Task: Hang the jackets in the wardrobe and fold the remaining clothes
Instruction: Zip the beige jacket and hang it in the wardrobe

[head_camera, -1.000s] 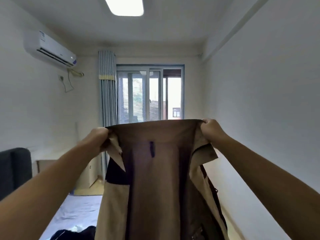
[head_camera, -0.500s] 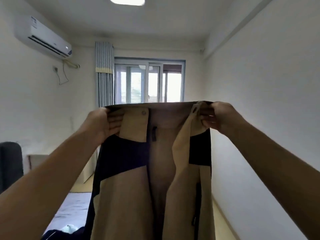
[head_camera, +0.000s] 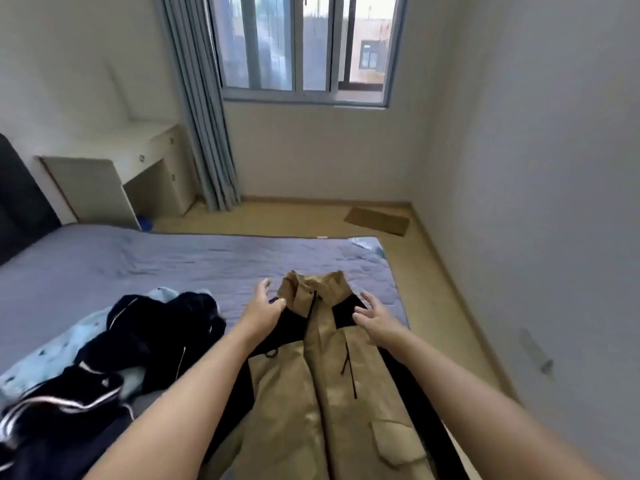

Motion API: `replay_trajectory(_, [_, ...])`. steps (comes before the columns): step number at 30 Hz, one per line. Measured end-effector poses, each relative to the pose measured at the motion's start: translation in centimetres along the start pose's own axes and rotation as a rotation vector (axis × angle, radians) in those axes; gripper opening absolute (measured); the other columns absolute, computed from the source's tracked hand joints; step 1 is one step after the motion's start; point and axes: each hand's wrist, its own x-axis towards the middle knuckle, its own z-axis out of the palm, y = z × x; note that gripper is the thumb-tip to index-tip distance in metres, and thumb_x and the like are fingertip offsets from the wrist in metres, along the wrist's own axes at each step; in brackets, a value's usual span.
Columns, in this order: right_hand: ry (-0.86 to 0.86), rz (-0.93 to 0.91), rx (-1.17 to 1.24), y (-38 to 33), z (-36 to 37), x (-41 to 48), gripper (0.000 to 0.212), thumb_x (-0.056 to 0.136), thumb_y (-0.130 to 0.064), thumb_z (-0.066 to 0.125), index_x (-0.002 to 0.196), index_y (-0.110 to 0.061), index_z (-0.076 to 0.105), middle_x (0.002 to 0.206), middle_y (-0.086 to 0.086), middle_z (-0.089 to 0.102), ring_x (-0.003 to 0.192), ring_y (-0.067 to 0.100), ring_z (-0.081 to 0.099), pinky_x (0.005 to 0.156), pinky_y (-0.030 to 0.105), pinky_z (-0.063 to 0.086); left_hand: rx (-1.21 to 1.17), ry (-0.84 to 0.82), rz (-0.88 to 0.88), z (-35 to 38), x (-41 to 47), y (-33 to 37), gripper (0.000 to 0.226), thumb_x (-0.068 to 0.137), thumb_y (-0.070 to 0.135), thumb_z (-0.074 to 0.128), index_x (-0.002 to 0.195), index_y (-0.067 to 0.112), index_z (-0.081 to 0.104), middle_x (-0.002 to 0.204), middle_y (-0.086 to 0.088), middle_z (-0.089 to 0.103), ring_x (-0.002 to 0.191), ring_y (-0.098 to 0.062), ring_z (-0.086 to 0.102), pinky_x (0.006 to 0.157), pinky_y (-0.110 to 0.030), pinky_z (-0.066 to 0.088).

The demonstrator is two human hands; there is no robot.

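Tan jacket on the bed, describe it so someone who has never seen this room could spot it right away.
Find the bed with the grey-purple cover in front of the window. On its right part the tan jacket lies flat, collar toward the window. It alone is tan with black shoulder panels; the heap to its left is dark navy and pale blue.

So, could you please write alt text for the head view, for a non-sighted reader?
A tan and black jacket lies front-up on a bed, collar toward the window, with the left hand and right hand open at its shoulders. Dark and pale blue clothes are heaped beside it.
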Motion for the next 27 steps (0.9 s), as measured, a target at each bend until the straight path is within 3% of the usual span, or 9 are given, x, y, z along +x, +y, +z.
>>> replay_trajectory(2, [-0.043, 0.114, -0.107, 7.8, 2.5, -0.2, 0.058, 0.099, -0.022, 0.048, 0.15, -0.025, 0.021, 0.146, 0.006, 0.044, 0.117, 0.015, 0.05, 0.071, 0.019, 0.047, 0.038, -0.022, -0.146, 2.6, -2.0, -8.3, 0.049, 0.096, 0.007, 0.047, 0.142, 0.007, 0.03, 0.144, -0.015, 0.04, 0.115, -0.021, 0.048, 0.086, -0.023, 0.043])
replay_trajectory(5, [-0.11, 0.25, -0.195, 18.1, 6.1, -1.6, 0.058, 0.096, -0.021, 0.052, 0.148, -0.021, 0.027, 0.143, 0.008, 0.047, 0.128, 0.017, 0.047, 0.102, 0.031, 0.043, 0.141, -0.101, -0.329, 6.5, -6.0, -19.7, 0.025, 0.094, 0.012, 0.05, 0.119, 0.016, 0.049, 0.123, -0.008, 0.057, 0.099, -0.014, 0.053, 0.076, -0.021, 0.038])
replay_trajectory(7, [-0.171, 0.336, -0.193, 24.1, 8.3, -2.5, 0.057, 0.095, -0.02, 0.052, 0.147, -0.021, 0.028, 0.142, 0.008, 0.047, 0.129, 0.016, 0.046, 0.1, 0.028, 0.042, 0.168, -0.162, -0.417, 9.1, -9.1, -26.3, 0.013, 0.094, 0.013, 0.05, 0.107, 0.017, 0.052, 0.113, -0.006, 0.061, 0.099, -0.016, 0.056, 0.074, -0.022, 0.04])
replay_trajectory(11, [-0.241, 0.466, -0.209, 34.6, 11.4, -4.8, 0.053, 0.097, -0.015, 0.05, 0.145, -0.016, 0.03, 0.142, 0.008, 0.046, 0.131, 0.016, 0.044, 0.095, 0.02, 0.038, 0.156, -0.25, -0.545, 14.0, -14.5, -36.7, 0.011, 0.095, 0.009, 0.049, 0.096, 0.017, 0.057, 0.097, 0.0, 0.06, 0.092, -0.013, 0.055, 0.066, -0.012, 0.039])
replay_trajectory(14, [-0.266, 0.54, -0.312, 42.4, 12.9, -6.4, 0.051, 0.097, -0.018, 0.05, 0.144, -0.017, 0.033, 0.142, 0.006, 0.047, 0.13, 0.018, 0.045, 0.103, 0.025, 0.038, 0.141, -0.288, -0.634, 17.9, -17.2, -43.6, 0.022, 0.092, 0.004, 0.052, 0.082, 0.022, 0.056, 0.087, 0.004, 0.061, 0.089, -0.017, 0.058, 0.072, -0.019, 0.041])
replay_trajectory(17, [-0.251, 0.585, -0.442, 48.0, 13.4, -7.6, 0.046, 0.095, -0.02, 0.052, 0.14, -0.019, 0.039, 0.136, 0.007, 0.052, 0.124, 0.022, 0.051, 0.102, 0.03, 0.041, 0.088, -0.321, -0.74, 21.6, -19.3, -48.2, 0.023, 0.092, 0.003, 0.049, 0.081, 0.021, 0.058, 0.091, -0.002, 0.065, 0.087, -0.019, 0.06, 0.078, -0.026, 0.047])
replay_trajectory(22, [-0.296, 0.39, -0.989, 53.4, 13.3, -8.2, 0.048, 0.094, -0.03, 0.051, 0.138, -0.027, 0.034, 0.129, 0.002, 0.05, 0.118, 0.022, 0.05, 0.093, 0.036, 0.043, -0.049, -0.324, -0.956, 27.5, -20.7, -52.0, 0.023, 0.095, 0.009, 0.044, 0.08, 0.015, 0.06, 0.082, -0.002, 0.066, 0.068, -0.014, 0.057, 0.057, -0.024, 0.039])
replay_trajectory(25, [-0.454, 0.168, -1.246, 55.7, 13.7, -7.3, 0.062, 0.096, -0.03, 0.046, 0.148, -0.037, 0.012, 0.125, 0.007, 0.046, 0.111, 0.027, 0.05, 0.085, 0.039, 0.042, -0.1, -0.334, -1.225, 29.7, -20.8, -52.5, 0.024, 0.098, 0.02, 0.041, 0.086, 0.01, 0.06, 0.08, -0.003, 0.065, 0.066, -0.017, 0.054, 0.063, -0.029, 0.041])
replay_trajectory(27, [-0.511, 0.086, -1.329, 56.4, 14.3, -6.6, 0.051, 0.097, -0.029, 0.043, 0.144, -0.032, 0.023, 0.122, 0.009, 0.046, 0.106, 0.029, 0.053, 0.077, 0.039, 0.042, -0.178, -0.357, -1.396, 30.5, -21.1, -52.7, 0.03, 0.099, 0.035, 0.042, 0.102, 0.008, 0.054, 0.094, -0.009, 0.065, 0.078, -0.021, 0.058, 0.07, -0.036, 0.046])
